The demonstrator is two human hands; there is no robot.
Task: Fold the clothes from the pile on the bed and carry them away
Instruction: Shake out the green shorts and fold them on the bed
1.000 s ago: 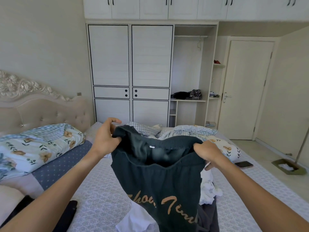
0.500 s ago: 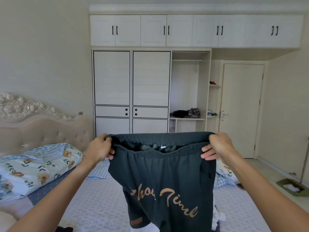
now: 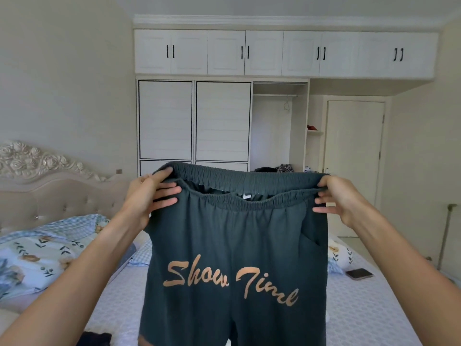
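A pair of dark green trousers (image 3: 234, 245) with an elastic waistband and orange "Show Time" lettering hangs in front of me, above the bed (image 3: 361, 310). My left hand (image 3: 149, 196) pinches the left end of the waistband, thumb on top and fingers on the front of the cloth. The right end is pinched by my right hand (image 3: 336, 196). The waistband is stretched wide and level between them. The trousers hide the pile on the bed behind them.
A floral pillow (image 3: 37, 255) and the padded headboard (image 3: 62, 196) lie left. A phone (image 3: 359, 273) rests on the bed at right. The wardrobe (image 3: 219, 121) with an open shelf section stands ahead, a closed door (image 3: 354, 166) beside it. A dark garment (image 3: 97, 338) lies bottom left.
Both hands have lifted the trousers from low over the bed to chest height and pulled the waistband wide and flat. My view has tilted up.
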